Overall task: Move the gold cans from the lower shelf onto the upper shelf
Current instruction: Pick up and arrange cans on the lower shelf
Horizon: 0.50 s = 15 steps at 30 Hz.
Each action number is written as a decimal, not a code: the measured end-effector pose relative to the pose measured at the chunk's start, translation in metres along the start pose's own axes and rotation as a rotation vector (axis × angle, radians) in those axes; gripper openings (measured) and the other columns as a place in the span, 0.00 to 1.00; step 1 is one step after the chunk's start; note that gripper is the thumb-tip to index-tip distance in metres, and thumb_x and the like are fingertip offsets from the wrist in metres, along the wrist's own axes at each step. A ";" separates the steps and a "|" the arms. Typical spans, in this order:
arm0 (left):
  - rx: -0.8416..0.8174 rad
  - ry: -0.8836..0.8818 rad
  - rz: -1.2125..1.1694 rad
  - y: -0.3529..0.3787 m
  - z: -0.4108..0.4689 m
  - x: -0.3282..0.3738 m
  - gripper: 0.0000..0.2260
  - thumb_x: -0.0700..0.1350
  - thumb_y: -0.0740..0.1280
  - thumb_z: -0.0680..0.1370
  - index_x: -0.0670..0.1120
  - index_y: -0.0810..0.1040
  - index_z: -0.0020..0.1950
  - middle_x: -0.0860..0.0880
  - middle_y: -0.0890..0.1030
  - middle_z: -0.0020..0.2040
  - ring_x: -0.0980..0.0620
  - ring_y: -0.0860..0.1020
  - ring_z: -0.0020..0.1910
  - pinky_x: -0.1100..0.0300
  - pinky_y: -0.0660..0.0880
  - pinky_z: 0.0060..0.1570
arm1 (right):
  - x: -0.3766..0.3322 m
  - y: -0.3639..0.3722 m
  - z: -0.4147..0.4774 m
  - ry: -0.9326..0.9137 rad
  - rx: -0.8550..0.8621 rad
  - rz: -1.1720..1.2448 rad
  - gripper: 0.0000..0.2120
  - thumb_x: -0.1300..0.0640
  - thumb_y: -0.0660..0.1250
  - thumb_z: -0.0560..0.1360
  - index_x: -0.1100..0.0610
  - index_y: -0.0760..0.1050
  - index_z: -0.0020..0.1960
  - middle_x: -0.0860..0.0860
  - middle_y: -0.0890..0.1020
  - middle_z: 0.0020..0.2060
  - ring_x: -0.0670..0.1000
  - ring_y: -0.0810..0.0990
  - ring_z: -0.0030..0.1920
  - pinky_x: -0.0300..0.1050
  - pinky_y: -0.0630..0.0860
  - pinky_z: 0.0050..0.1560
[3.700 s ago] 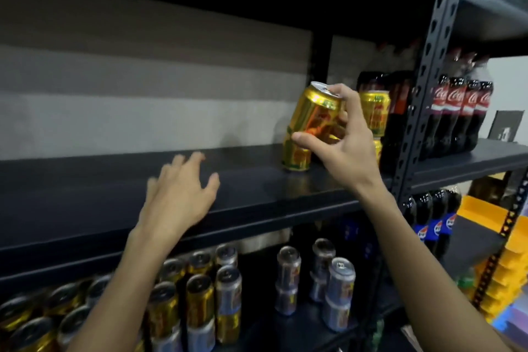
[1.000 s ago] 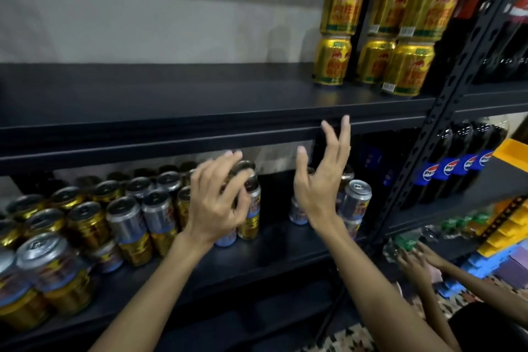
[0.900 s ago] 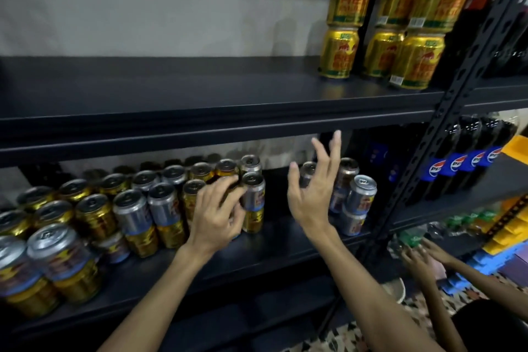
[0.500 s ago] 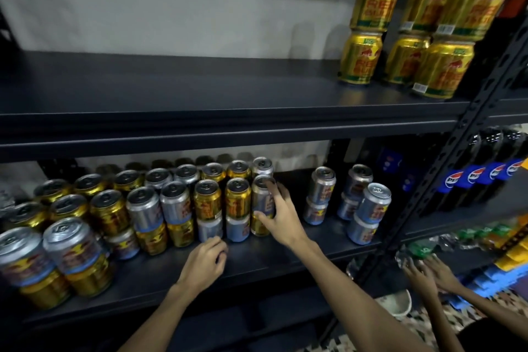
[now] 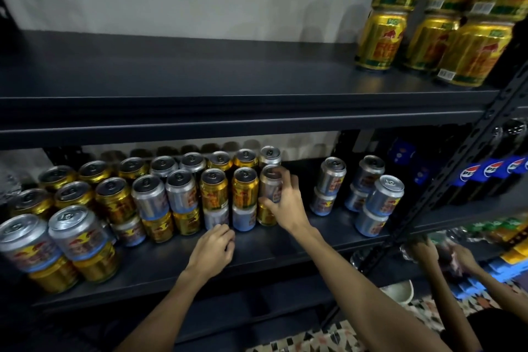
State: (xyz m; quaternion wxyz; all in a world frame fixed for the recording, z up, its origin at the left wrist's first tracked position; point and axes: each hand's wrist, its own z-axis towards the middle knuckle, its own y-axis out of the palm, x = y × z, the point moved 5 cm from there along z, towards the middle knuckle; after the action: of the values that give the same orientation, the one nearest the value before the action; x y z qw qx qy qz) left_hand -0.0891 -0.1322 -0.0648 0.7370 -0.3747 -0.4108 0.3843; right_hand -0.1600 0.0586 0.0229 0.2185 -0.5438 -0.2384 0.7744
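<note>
The right hand (image 5: 281, 200) curls round a silver metal can (image 5: 267, 183) atop a squat gold can (image 5: 263, 216) on the dark lower shelf (image 5: 257, 251); the left hand (image 5: 213, 246) lies loosely curled, empty. Best lift straight off, steadying the gold one.

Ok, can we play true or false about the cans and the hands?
1. The right hand grips a silver can. True.
2. That silver can sits on top of a gold can. True.
3. The upper shelf has no cans on it. False: gold cans stand at its right end, stacked two high.
4. The left hand is up on the upper shelf. False: it is down at the front of the lower shelf.
</note>
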 end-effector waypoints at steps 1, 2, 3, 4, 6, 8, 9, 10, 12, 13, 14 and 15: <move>-0.001 0.008 0.004 0.000 0.000 0.001 0.08 0.35 0.73 0.69 0.46 0.78 0.39 0.52 0.76 0.38 0.54 0.74 0.38 0.63 0.70 0.42 | 0.001 -0.002 0.001 -0.001 0.015 0.010 0.37 0.58 0.78 0.70 0.47 0.64 0.73 0.54 0.68 0.63 0.57 0.77 0.60 0.42 0.72 0.59; -0.002 0.011 0.005 0.001 0.000 0.001 0.08 0.35 0.73 0.69 0.46 0.77 0.38 0.52 0.76 0.38 0.54 0.74 0.38 0.63 0.70 0.43 | 0.000 -0.003 0.002 -0.005 0.023 0.017 0.37 0.58 0.79 0.70 0.47 0.64 0.72 0.54 0.68 0.63 0.57 0.77 0.60 0.41 0.72 0.58; 0.002 0.016 0.005 0.001 0.000 0.000 0.08 0.35 0.73 0.69 0.46 0.77 0.38 0.52 0.76 0.38 0.54 0.74 0.38 0.63 0.70 0.44 | -0.001 -0.004 0.001 -0.011 0.033 0.026 0.37 0.57 0.80 0.69 0.47 0.65 0.72 0.53 0.68 0.63 0.56 0.77 0.60 0.40 0.72 0.58; 0.002 0.016 0.002 0.002 -0.001 0.000 0.09 0.35 0.73 0.69 0.46 0.77 0.38 0.52 0.75 0.38 0.54 0.74 0.38 0.63 0.70 0.44 | -0.001 -0.007 0.000 -0.017 0.050 0.041 0.36 0.56 0.80 0.69 0.47 0.65 0.72 0.53 0.68 0.63 0.54 0.76 0.61 0.39 0.71 0.59; 0.020 0.014 -0.009 0.003 0.000 -0.003 0.07 0.36 0.71 0.70 0.46 0.77 0.38 0.52 0.75 0.38 0.54 0.74 0.38 0.63 0.70 0.44 | -0.003 -0.018 -0.007 -0.030 0.106 0.078 0.36 0.52 0.80 0.70 0.48 0.65 0.72 0.51 0.68 0.63 0.49 0.74 0.62 0.37 0.69 0.62; 0.022 -0.001 -0.010 0.004 -0.001 -0.005 0.05 0.41 0.64 0.74 0.47 0.77 0.38 0.53 0.75 0.38 0.54 0.73 0.39 0.63 0.72 0.41 | -0.002 -0.032 -0.020 -0.047 0.181 0.101 0.35 0.50 0.80 0.70 0.50 0.66 0.70 0.49 0.68 0.61 0.45 0.72 0.61 0.31 0.67 0.62; 0.019 -0.004 -0.009 0.005 -0.001 -0.005 0.08 0.44 0.59 0.75 0.47 0.77 0.38 0.53 0.75 0.38 0.55 0.72 0.39 0.62 0.72 0.40 | 0.003 -0.040 -0.028 -0.059 0.221 0.100 0.34 0.50 0.81 0.70 0.52 0.67 0.69 0.49 0.69 0.60 0.42 0.72 0.59 0.28 0.67 0.61; 0.023 0.000 -0.001 0.006 -0.001 -0.006 0.11 0.45 0.57 0.75 0.47 0.76 0.39 0.53 0.74 0.38 0.55 0.72 0.39 0.62 0.72 0.39 | 0.010 -0.047 -0.036 -0.066 0.259 0.091 0.34 0.51 0.81 0.69 0.54 0.68 0.69 0.49 0.69 0.60 0.38 0.71 0.59 0.27 0.66 0.61; 0.033 0.007 0.003 0.006 0.000 -0.006 0.12 0.46 0.56 0.75 0.47 0.76 0.38 0.54 0.74 0.38 0.55 0.72 0.39 0.64 0.70 0.39 | 0.030 -0.060 -0.052 -0.048 0.315 0.066 0.35 0.54 0.82 0.68 0.55 0.69 0.69 0.49 0.70 0.61 0.34 0.69 0.62 0.26 0.66 0.62; 0.038 0.010 -0.001 0.005 0.000 -0.005 0.12 0.46 0.56 0.75 0.47 0.76 0.38 0.54 0.74 0.38 0.55 0.72 0.39 0.64 0.69 0.40 | 0.040 -0.066 -0.059 -0.025 0.333 0.058 0.35 0.55 0.83 0.67 0.55 0.69 0.69 0.49 0.70 0.61 0.32 0.68 0.62 0.26 0.66 0.62; 0.040 0.012 -0.007 0.006 0.001 -0.005 0.11 0.46 0.56 0.75 0.47 0.76 0.38 0.54 0.74 0.37 0.55 0.72 0.39 0.64 0.69 0.41 | 0.052 -0.070 -0.064 0.005 0.341 0.048 0.35 0.57 0.83 0.67 0.55 0.69 0.69 0.50 0.70 0.60 0.30 0.68 0.61 0.24 0.65 0.60; 0.043 0.012 -0.012 0.006 0.000 -0.005 0.11 0.45 0.56 0.76 0.47 0.76 0.38 0.54 0.73 0.37 0.55 0.72 0.38 0.64 0.70 0.41 | 0.064 -0.073 -0.069 0.038 0.343 0.035 0.36 0.59 0.83 0.66 0.56 0.70 0.69 0.51 0.70 0.60 0.29 0.68 0.60 0.22 0.64 0.59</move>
State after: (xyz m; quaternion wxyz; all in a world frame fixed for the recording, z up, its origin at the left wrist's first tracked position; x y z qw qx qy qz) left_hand -0.0928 -0.1338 -0.0713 0.7494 -0.3589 -0.4003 0.3864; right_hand -0.1087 0.1636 -0.0005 0.2991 -0.5172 -0.0890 0.7970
